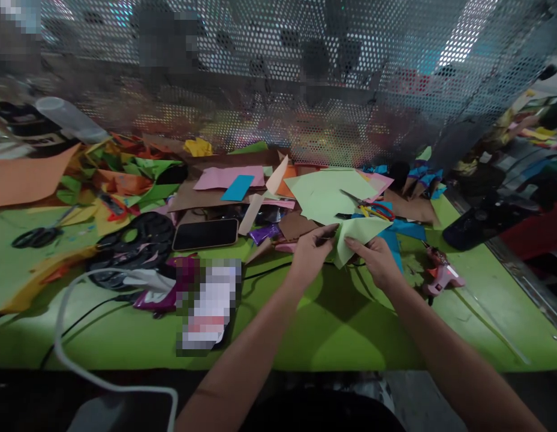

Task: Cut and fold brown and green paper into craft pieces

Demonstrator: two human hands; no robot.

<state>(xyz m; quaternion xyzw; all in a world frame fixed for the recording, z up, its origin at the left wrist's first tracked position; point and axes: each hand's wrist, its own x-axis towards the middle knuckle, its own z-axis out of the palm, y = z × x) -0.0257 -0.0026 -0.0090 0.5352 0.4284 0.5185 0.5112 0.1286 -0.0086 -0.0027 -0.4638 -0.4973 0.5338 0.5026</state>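
Note:
A small folded piece of light green paper [360,231] is held up over the table between my hands. My right hand [379,259] pinches its lower edge between thumb and fingers. At the paper's left edge, the fingers of my left hand [310,252] are closed together against it; the exact grip is partly hidden. Just beyond lies a larger light green sheet [325,192]. Scissors [375,209] with red and yellow handles rest on that sheet, blades pointing up and left.
A pink glue gun [442,279] lies right, near a dark bottle [471,219]. Leftward are a dark phone [206,234], a lit phone [210,306], a black palette [134,246], black scissors [38,236] and paper scraps [125,180]. A perforated metal panel [260,78] stands behind.

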